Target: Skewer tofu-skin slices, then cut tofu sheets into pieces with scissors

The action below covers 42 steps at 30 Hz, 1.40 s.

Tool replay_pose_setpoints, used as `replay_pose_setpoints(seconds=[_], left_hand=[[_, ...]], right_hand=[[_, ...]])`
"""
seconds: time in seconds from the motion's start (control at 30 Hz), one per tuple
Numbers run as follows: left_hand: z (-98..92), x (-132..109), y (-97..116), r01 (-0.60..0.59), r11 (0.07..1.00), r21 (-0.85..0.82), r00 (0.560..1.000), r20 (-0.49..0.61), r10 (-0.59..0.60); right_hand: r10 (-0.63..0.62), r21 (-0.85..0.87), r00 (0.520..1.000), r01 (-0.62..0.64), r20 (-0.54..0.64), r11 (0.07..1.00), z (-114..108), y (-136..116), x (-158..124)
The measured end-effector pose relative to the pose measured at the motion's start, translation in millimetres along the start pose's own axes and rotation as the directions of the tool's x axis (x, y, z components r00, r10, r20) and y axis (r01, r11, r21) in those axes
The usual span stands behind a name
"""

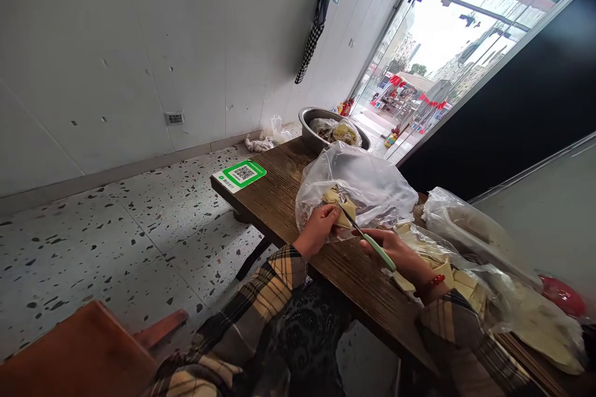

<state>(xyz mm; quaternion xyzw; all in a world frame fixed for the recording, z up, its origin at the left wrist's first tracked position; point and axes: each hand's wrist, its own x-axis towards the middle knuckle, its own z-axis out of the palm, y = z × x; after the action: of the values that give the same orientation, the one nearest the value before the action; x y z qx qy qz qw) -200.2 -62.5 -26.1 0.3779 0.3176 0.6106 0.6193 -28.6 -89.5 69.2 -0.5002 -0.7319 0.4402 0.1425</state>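
My left hand [319,227] is closed, pinching a pale yellow folded sheet of food [345,214] that looks like tofu skin. My right hand [393,251] is wrapped around a knife [379,252] with a light green handle. Its thin dark blade points up and left and touches or overlaps the pale sheet. Just behind both hands, a clear plastic bag [367,177] stands with its mouth toward me, more pale pieces at its opening. Under and beside my right forearm, several pale flat pieces [465,282] lie in another open plastic bag.
A metal basin [307,121] holding bagged food stands at the table's far end. A green and white QR code card [239,173] lies at the left corner of the wooden table [274,208]. More plastic bags [465,217] and a red object [563,296] are at right. An orange-brown seat [79,353] stands lower left.
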Motion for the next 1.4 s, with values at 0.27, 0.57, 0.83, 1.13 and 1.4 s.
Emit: replay_pose_setpoints(seconds=[0.27,0.57,0.83,1.13,1.4], left_hand=[[-0.5,1.3,-0.8,0.027,0.998,-0.050,0.999,-0.021,-0.028],[1.3,2.6,6.2,-0.005,0.973,-0.233,0.988,-0.154,-0.032],[3.8,-0.3,3.3,-0.105,0.993,0.056,0.965,-0.237,0.115],[37.2,-11.5,-6.4,-0.331,0.605,0.724,0.925,0.124,0.358],[100.1,-0.1,-27.6,-0.359,0.074,0.931,0.933,0.353,0.074]], right_hand=[[0.053,0.116,0.989,-0.037,-0.137,0.993,5.6,18.3,13.4],[0.111,0.298,0.956,-0.026,-0.271,0.954,11.7,55.6,-33.8],[0.188,0.482,0.900,0.028,-0.394,0.876,22.1,76.8,-101.8],[0.220,0.668,0.797,0.281,-0.563,0.690,39.5,114.0,-128.2],[0.214,0.721,0.801,0.342,-0.559,0.602,38.9,117.7,-131.5]])
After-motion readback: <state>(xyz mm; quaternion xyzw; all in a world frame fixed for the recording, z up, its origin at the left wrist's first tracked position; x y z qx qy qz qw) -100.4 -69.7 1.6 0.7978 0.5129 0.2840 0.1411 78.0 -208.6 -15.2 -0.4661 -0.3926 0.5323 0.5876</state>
